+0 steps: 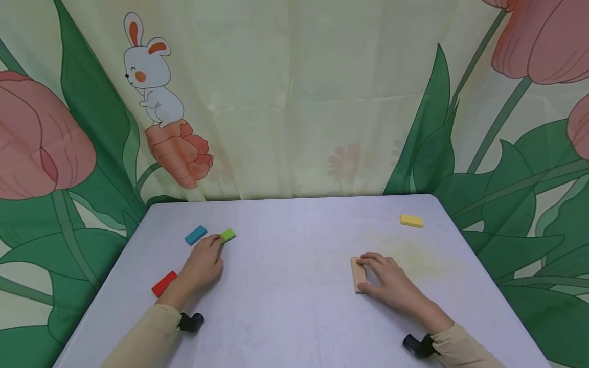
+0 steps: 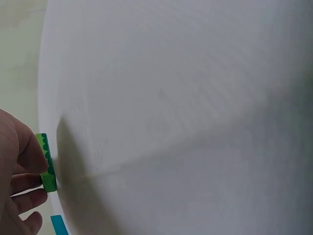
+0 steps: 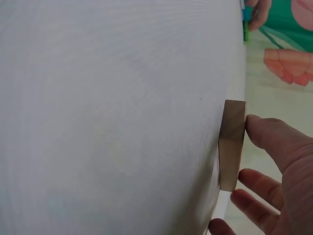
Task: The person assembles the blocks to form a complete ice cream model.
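Note:
On the left of the table, my left hand [image 1: 202, 261] reaches forward and pinches a small green block [image 1: 228, 235] by its near end. The left wrist view shows the thumb and fingers about that green block [image 2: 46, 161], which has a scalloped dark green edge. Just left of the fingertips lies a blue block [image 1: 196, 235]. A red block [image 1: 164, 283] rests beside the left wrist. My right hand [image 1: 391, 283] grips a plain wooden block [image 1: 357, 276] on the right half of the table, thumb at its near end and fingers at its far end. Part of its right side is hidden.
A yellow block [image 1: 411, 221] lies near the far right corner of the white-covered table [image 1: 285, 286]. Behind the far edge hangs a curtain [image 1: 294, 102] printed with a rabbit, tulips and leaves. Black wrist cameras sit at both cuffs.

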A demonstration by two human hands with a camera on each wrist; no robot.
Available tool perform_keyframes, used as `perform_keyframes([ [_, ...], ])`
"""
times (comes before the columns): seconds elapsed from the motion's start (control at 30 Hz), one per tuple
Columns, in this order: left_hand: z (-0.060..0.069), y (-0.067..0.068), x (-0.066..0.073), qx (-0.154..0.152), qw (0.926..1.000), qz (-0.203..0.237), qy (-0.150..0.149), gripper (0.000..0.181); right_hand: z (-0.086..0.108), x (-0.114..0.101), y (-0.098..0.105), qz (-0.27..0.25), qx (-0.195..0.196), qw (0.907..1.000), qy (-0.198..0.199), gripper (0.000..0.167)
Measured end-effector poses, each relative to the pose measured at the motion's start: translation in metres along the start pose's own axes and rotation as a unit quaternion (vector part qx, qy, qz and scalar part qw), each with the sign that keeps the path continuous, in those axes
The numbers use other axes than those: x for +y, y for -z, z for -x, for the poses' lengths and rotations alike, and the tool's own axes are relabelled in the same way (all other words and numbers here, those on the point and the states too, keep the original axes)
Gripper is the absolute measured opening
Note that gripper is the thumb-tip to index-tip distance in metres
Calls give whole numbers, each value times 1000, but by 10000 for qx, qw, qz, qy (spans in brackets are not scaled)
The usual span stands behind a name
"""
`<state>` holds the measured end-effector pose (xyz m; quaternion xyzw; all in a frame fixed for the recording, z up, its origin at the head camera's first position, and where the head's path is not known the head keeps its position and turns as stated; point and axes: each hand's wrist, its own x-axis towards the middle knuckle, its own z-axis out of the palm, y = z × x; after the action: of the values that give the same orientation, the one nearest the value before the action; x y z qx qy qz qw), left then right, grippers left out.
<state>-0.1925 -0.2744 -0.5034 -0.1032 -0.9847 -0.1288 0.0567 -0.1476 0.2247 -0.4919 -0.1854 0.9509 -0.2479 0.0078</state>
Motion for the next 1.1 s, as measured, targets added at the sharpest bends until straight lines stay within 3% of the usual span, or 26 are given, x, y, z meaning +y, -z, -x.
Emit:
perform_keyframes([
  [0.47, -6, -5, 18, -230, 9997, 31, -64, 55, -4, -16, -12, -43, -132, 9996, -261, 58],
  [0.63, -8, -7, 24, -229, 9995, 58, -232, 56, -6, -23, -16, -69, -225, 9992, -313, 59],
  [0.8, -11, -9, 33, -319, 9986, 18, -411, 58, -6, -28, -21, -111, -247, 9992, -280, 59],
  [1.1, -15, -17, 45, -403, 9981, 56, -466, 61, -7, -41, -27, -177, -229, 9995, -134, 56],
])
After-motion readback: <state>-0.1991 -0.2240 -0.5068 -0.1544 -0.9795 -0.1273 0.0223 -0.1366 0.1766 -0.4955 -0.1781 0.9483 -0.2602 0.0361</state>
